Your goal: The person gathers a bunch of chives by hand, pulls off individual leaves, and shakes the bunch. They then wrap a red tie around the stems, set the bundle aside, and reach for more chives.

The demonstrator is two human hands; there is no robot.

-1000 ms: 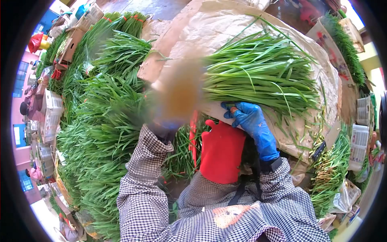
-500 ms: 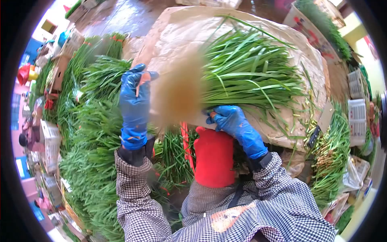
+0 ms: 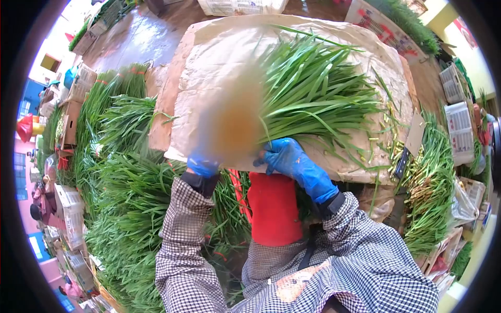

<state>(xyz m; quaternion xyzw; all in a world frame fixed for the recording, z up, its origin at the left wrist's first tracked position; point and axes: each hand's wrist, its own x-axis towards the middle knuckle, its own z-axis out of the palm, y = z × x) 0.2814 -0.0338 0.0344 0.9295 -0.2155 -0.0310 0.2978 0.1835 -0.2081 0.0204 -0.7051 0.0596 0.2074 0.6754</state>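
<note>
A loose pile of long flat green leaves, like garlic chives [image 3: 318,88], lies on the cloth-covered table [image 3: 203,44]. My right hand [image 3: 300,161], in a blue glove, is at the table's front edge just below the pile. Its fingers are curled together, and I cannot make out what is between them. My left hand [image 3: 203,164], also gloved in blue, is at the front left of the table. A brown blur close to the camera hides its fingers and the left ends of the leaves.
A cleaver [image 3: 409,143] with a black handle rests at the table's right edge among cut stem pieces. Heaps of green bundles [image 3: 130,193] stand on my left, and another heap [image 3: 430,182] on my right. White crates [image 3: 462,133] stand farther right. Something red [image 3: 274,208] is at my knee.
My left hand has moved right and toward the table's front edge, behind the blur. My right hand stays near the front edge. The view has shifted slightly.
</note>
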